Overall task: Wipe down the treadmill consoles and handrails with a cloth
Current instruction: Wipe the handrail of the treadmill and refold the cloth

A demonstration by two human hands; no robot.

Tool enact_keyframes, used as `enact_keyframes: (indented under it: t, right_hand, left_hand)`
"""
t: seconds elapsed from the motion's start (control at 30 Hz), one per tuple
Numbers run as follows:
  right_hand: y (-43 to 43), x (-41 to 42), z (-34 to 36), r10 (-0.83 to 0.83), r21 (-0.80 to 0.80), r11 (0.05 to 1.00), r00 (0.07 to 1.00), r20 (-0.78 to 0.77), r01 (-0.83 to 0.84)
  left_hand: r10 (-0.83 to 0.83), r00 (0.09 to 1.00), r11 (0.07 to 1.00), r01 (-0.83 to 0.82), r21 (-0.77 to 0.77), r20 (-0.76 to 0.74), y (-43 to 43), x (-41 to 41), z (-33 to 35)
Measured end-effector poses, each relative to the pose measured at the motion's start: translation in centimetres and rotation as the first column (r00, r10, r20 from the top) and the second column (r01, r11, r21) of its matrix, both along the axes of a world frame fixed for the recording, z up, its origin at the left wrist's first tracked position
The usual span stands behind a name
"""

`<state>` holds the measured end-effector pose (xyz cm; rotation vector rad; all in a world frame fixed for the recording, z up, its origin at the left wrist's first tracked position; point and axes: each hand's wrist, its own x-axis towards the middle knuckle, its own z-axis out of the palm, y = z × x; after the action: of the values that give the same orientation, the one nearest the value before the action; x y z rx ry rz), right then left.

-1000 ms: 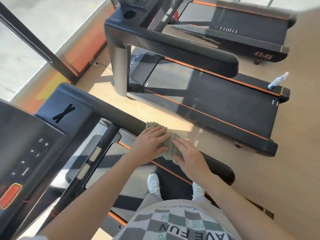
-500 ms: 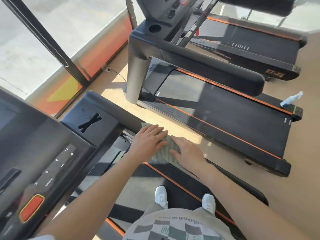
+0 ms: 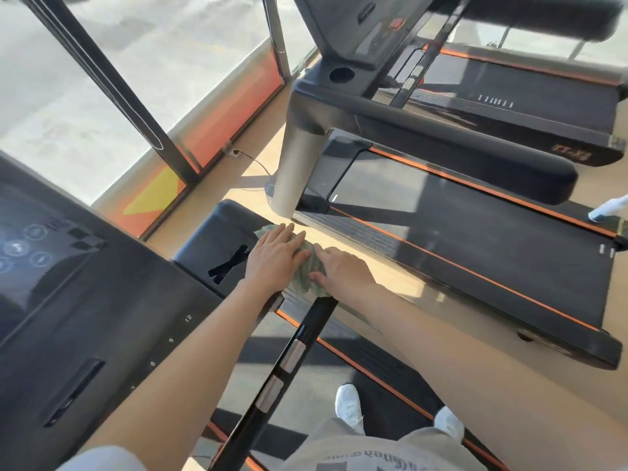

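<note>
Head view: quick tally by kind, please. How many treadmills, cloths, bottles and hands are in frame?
Treadmills: 3 (near treadmill, middle treadmill, far treadmill)
Cloth: 1
Bottle: 1
Hands: 2 (left hand, right hand, both flat on the cloth)
Total: 7

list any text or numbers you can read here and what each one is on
"12": on the near console, by its edge.
"9": same console, next in that row; the digits after it are too small to read.
Orange logo on the far treadmill's end: too blurred.
Shirt print: too blurred.
</note>
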<state>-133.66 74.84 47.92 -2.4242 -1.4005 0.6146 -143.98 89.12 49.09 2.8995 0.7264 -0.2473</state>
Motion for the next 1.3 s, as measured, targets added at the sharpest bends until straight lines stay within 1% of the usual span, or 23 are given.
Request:
enact_keyframes:
  t: [0.17, 0.27, 0.33, 0.5, 0.6, 0.7, 0.77, 0.93, 1.03, 1.17, 1.23, 1.3]
  right_hand:
    - [4.3, -0.3, 0.1, 0.045, -0.004, 0.999, 0.998, -0.038, -0.045]
    - [6.4, -0.2, 0.1, 0.097, 0.008, 0.995, 0.992, -0.078, -0.097]
    - [7.6, -0.1, 0.1, 0.139, -0.004, 0.99, 0.987, -0.081, -0.14]
    - [8.9, -0.3, 0.1, 0.245, -0.031, 0.969, 0.969, -0.042, -0.246]
    - [9.7, -0.7, -0.1, 0.329, -0.081, 0.942, 0.943, 0.049, -0.324]
    - [11.4, -1.9, -0.1, 0.418, -0.143, 0.906, 0.896, 0.151, -0.398]
    - [12.6, -2.5, -0.2, 0.445, -0.15, 0.894, 0.876, 0.185, -0.422]
    - [15.6, -2.3, -0.1, 0.49, -0.187, 0.869, 0.85, 0.194, -0.459]
    - [17.5, -2.1, 0.4, 0.486, -0.205, 0.867, 0.861, 0.152, -0.453]
    - [19.0, -1.9, 0.3, 0.473, -0.19, 0.875, 0.871, 0.132, -0.446]
    - [18.8, -1.8, 0.3, 0.48, -0.178, 0.872, 0.867, 0.132, -0.455]
    - [18.1, -1.8, 0.4, 0.501, -0.178, 0.862, 0.851, 0.16, -0.474]
  left_hand:
    - [0.113, 0.992, 0.994, -0.113, 0.011, -0.048, 3.1, -0.1, 0.5]
    - [0.202, 0.979, 0.979, -0.203, -0.012, -0.029, 4.6, -0.8, 0.3]
    - [0.227, 0.974, 0.974, -0.228, -0.007, -0.02, 5.4, -1.3, 0.1]
    - [0.297, 0.955, 0.954, -0.297, -0.033, -0.005, 5.9, -3.6, -0.3]
    - [0.365, 0.93, 0.931, -0.366, -0.01, -0.037, 5.8, -5.3, -0.7]
    - [0.434, 0.897, 0.9, -0.435, 0.003, -0.088, 6.9, -6.3, -0.8]
    - [0.455, 0.883, 0.889, -0.457, 0.014, -0.114, 7.9, -6.7, -0.7]
    - [0.528, 0.839, 0.846, -0.533, -0.003, -0.135, 9.9, -6.7, -0.1]
    - [0.564, 0.807, 0.816, -0.577, -0.03, -0.174, 11.0, -6.2, 0.6]
    - [0.576, 0.796, 0.8, -0.595, -0.074, -0.185, 12.2, -6.1, 0.8]
    - [0.557, 0.808, 0.816, -0.575, -0.053, -0.191, 12.2, -6.4, 0.5]
    - [0.516, 0.832, 0.85, -0.527, 0.0, -0.206, 11.4, -6.9, 0.2]
